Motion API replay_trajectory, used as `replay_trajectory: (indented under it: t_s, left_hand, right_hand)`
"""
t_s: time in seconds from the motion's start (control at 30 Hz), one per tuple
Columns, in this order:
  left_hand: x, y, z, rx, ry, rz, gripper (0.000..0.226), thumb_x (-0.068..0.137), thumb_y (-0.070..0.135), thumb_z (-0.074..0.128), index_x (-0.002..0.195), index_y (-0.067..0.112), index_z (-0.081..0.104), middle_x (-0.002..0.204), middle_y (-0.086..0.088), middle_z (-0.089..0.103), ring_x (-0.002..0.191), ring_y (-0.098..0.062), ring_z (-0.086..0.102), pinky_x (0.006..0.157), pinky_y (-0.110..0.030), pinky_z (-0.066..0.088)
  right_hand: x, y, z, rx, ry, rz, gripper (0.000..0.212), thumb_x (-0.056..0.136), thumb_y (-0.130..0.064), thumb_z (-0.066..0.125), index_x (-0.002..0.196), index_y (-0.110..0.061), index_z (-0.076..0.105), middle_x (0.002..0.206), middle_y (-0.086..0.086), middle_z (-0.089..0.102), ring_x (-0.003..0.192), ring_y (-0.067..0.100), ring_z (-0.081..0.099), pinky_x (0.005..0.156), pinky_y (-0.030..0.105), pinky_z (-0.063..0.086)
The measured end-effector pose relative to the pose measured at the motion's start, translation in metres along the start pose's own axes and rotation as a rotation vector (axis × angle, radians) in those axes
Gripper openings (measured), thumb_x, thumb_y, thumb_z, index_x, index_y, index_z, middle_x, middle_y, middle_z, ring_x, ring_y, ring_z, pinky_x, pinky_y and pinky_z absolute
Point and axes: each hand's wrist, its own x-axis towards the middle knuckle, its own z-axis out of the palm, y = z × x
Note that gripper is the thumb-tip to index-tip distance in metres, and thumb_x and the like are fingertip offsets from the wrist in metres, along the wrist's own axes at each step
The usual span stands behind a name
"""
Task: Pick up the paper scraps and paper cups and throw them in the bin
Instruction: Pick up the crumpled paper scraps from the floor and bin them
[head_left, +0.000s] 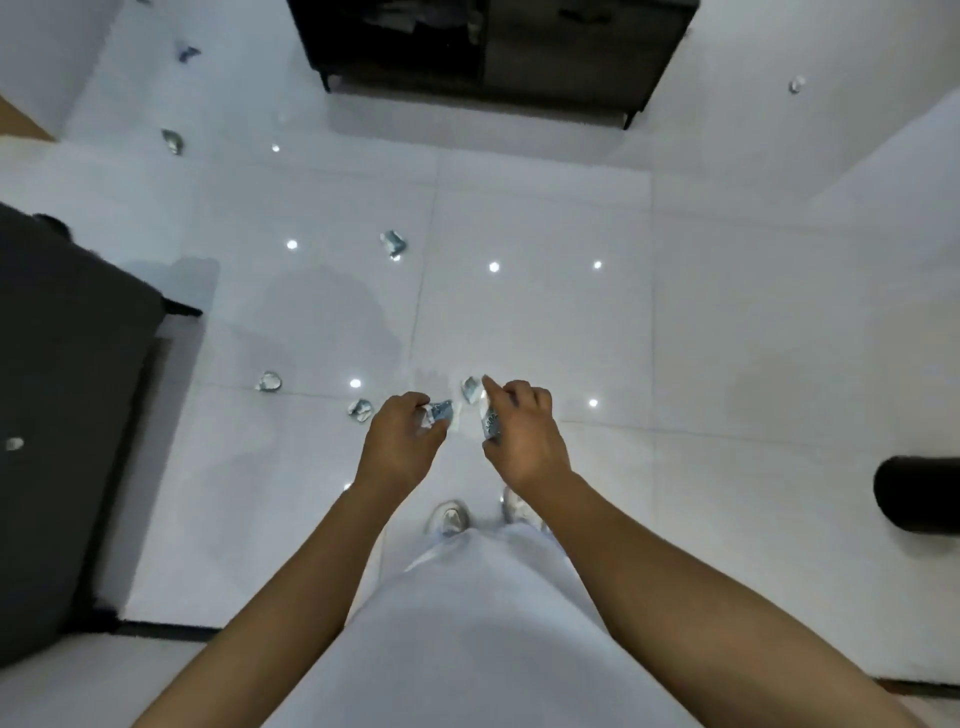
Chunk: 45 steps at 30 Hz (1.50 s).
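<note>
- left hand, centre frame: fingers curled round a crumpled paper scrap, blue-white wad sticking out at the fingertips
- right hand just beside it, fingers curled round a paper cup; cup is squashed and blurred, its pale rim end pointing up-frame past the knuckles
- hands near each other but apart, a narrow strip of floor between them
- second scrap touching the top of the cup in the picture; cannot tell if it lies on the floor or is pinched with the cup
- loose scrap just left of the left hand, on the floor
- another scrap further left, same height in the frame
- scrap up-frame of the hands, well apart from them
- more scraps at upper left and top left, one at upper right, one small piece at the left edge on the dark surface
- white glossy tile floor with bright point reflections
- dark sofa-like block fills the left edge
- dark cabinet at top centre
- black cylindrical thing at the right edge, could be the bin, cannot tell
- shoes and white clothing below the hands, bottom centre
</note>
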Motion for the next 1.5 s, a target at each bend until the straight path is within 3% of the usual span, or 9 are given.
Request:
replay_trajectory:
  t_s: [0.17,0.33,0.47,0.67,1.13,1.5]
  left_hand:
    - [-0.001,0.057,0.027,0.128,-0.124,0.187,0.033,0.087,0.027,0.063,0.115,0.009,0.060,0.109,-0.008,0.060,0.088,-0.014,0.052,0.076,-0.024,0.037]
    - [-0.018,0.122,0.088,0.250,-0.265,0.331,0.040,0.089,0.030,0.061,0.122,0.008,0.057,0.117,-0.009,0.060,0.104,-0.022,0.058,0.084,-0.024,0.039]
    - [-0.043,0.182,0.159,0.322,-0.350,0.421,0.043,0.089,0.035,0.061,0.123,0.009,0.057,0.119,-0.008,0.060,0.107,-0.023,0.058,0.097,-0.036,0.044]
    - [-0.097,0.268,0.279,0.363,-0.476,0.545,0.044,0.089,0.033,0.060,0.125,0.009,0.056,0.120,-0.008,0.060,0.105,-0.020,0.058,0.084,-0.022,0.041]
    - [-0.177,0.423,0.502,0.519,-0.690,0.748,0.032,0.088,0.025,0.061,0.114,0.007,0.061,0.109,-0.009,0.063,0.098,-0.025,0.059,0.078,-0.026,0.042]
    - [-0.178,0.583,0.690,0.623,-0.829,0.829,0.041,0.088,0.026,0.060,0.126,0.009,0.056,0.122,-0.010,0.059,0.108,-0.025,0.057,0.088,-0.027,0.043]
  right_hand:
    - [-0.038,0.048,-0.018,0.131,0.141,0.200,0.073,0.087,-0.012,0.059,0.151,-0.024,0.026,0.137,0.001,0.039,0.128,0.024,0.028,0.093,0.034,0.047]
    - [-0.083,0.116,-0.036,0.236,0.251,0.390,0.073,0.087,-0.013,0.059,0.151,-0.026,0.025,0.137,-0.001,0.038,0.128,0.020,0.027,0.090,0.030,0.048]
    - [-0.126,0.188,-0.054,0.297,0.332,0.510,0.074,0.087,-0.013,0.061,0.151,-0.026,0.026,0.137,-0.002,0.038,0.129,0.020,0.026,0.092,0.030,0.047]
    - [-0.195,0.310,-0.082,0.355,0.410,0.641,0.075,0.086,-0.015,0.064,0.151,-0.025,0.027,0.136,-0.002,0.039,0.127,0.019,0.028,0.090,0.030,0.049]
    - [-0.308,0.535,-0.141,0.478,0.526,0.916,0.074,0.088,-0.017,0.064,0.151,-0.026,0.027,0.137,-0.002,0.039,0.128,0.020,0.029,0.098,0.031,0.045]
    - [-0.328,0.731,-0.219,0.557,0.589,1.113,0.075,0.087,-0.019,0.065,0.150,-0.027,0.027,0.136,-0.003,0.038,0.126,0.019,0.029,0.098,0.030,0.044]
